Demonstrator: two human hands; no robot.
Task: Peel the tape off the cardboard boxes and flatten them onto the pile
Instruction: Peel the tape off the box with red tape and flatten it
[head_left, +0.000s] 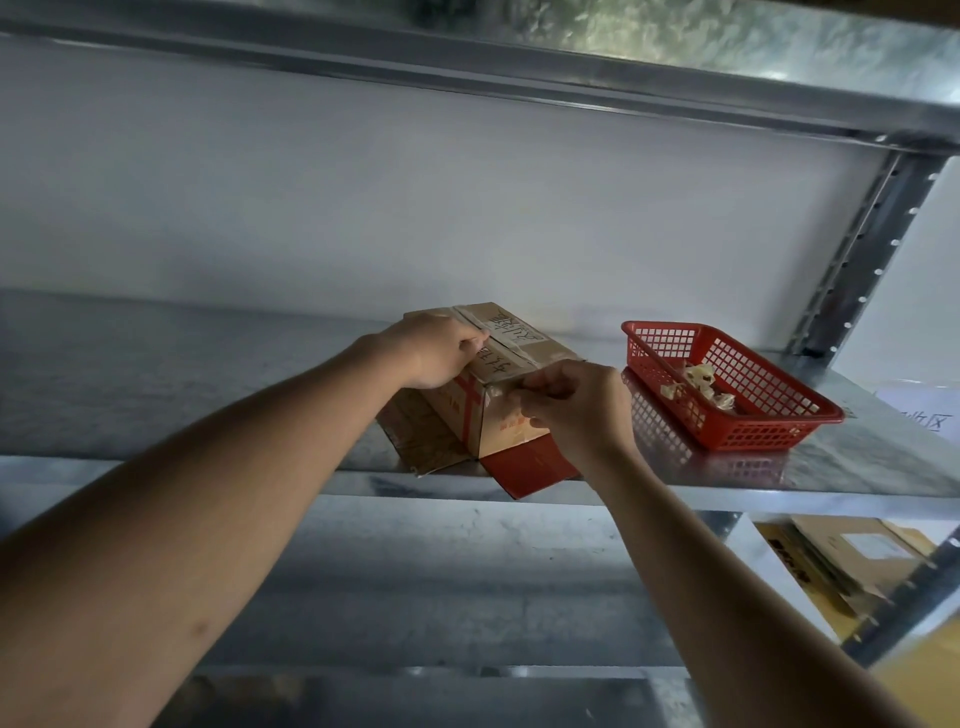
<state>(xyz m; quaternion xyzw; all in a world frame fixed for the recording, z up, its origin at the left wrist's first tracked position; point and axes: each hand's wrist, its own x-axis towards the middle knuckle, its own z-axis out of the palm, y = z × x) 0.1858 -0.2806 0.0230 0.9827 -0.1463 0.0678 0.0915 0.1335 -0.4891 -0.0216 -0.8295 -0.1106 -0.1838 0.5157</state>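
Observation:
A small brown cardboard box (511, 340) with handwriting and red print stands on a metal shelf (208, 395), its bottom flaps splayed out flat. Clear tape (496, 394) runs along its top seam and over the near corner. My left hand (436, 353) presses on the box's top left side and holds it steady. My right hand (576, 402) pinches the tape end at the near top corner of the box, fingers closed on it.
A red plastic basket (779, 415) with crumpled tape scraps stands to the right of the box. A paper label (924, 410) lies at the shelf's far right. Flattened cardboard (852, 556) is stacked on the shelf below, at right. A perforated upright post (862, 249) rises at the right.

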